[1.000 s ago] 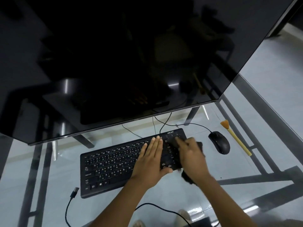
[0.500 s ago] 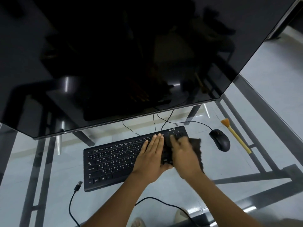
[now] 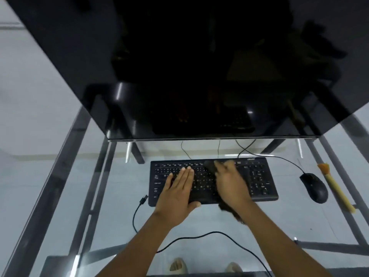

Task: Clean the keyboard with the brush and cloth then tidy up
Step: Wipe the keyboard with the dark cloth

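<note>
Now mid-wipe: right hand (image 3: 229,182), clutching cloth (image 3: 231,211), has swept leftward from keyboard's (image 3: 259,176) number pad to centre keys; left hand (image 3: 177,188) flat, steadying; brush (image 3: 335,188) idle right.

Left hand (image 3: 180,188) flat on black keyboard (image 3: 261,180), right hand (image 3: 229,182) over dark cloth (image 3: 209,166) on keys.

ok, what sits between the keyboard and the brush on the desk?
The black mouse. In the head view it lies on the glass desk right of the keyboard, with the brush just beyond it.
</note>
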`<state>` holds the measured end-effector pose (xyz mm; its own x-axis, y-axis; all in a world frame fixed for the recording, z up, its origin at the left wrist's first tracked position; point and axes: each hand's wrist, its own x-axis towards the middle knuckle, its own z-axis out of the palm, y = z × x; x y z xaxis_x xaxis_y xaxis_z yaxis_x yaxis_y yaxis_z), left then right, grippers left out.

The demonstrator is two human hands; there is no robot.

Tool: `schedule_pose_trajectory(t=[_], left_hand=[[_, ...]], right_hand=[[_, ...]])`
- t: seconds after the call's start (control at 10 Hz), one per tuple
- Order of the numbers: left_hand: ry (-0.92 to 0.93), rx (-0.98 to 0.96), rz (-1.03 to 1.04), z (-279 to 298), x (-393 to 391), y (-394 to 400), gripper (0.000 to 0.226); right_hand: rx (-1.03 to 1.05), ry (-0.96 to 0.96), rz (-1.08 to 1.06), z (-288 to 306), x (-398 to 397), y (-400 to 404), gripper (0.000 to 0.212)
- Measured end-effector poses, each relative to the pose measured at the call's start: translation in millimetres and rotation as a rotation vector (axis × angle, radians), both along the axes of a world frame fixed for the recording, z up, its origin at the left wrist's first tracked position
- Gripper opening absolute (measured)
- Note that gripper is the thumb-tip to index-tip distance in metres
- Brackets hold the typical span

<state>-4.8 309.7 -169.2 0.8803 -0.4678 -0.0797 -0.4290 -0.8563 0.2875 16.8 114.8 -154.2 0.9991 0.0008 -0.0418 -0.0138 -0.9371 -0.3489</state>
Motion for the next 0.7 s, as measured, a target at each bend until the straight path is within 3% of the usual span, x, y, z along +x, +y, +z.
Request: schedule_pose_trajectory(t=[0.1,0.2,0.3,0.4,0.5,0.6,0.7], left_hand=[[-0.005,-0.071,0.171,-5.2,-8.3,30.8,0.104],[0.034,-0.223,0.378,-5.7,-15.0,51.2,0.118],[0.148,-0.383,0.500,-8.6,-19.0,66.2,0.125],[0.182,-0.443,0.494,-16.8,-22.9,78.0,0.126],[0.139,-0.445,0.501,-17.9,-23.8,79.1,0.124],[0.101,-0.437,0.480,-18.4,-23.7,77.6,0.123],[0.113,-0.433,0.489,-19.1,-21.6,78.7,0.127]], right_hand=[[-0.017,0.025,-0.110,-2.8,4.4,30.7,0.040],[0.148,0.117,0.214,1.0,-20.8,79.5,0.038],[0.068,0.051,0.233,1.8,0.7,78.0,0.046],[0.123,-0.060,-0.019,-3.2,18.4,88.4,0.044],[0.306,0.164,0.185,0.7,-9.0,130.9,0.042],[0.265,0.155,0.368,10.6,-4.3,133.8,0.044],[0.212,0.112,0.120,17.7,33.5,126.9,0.036]])
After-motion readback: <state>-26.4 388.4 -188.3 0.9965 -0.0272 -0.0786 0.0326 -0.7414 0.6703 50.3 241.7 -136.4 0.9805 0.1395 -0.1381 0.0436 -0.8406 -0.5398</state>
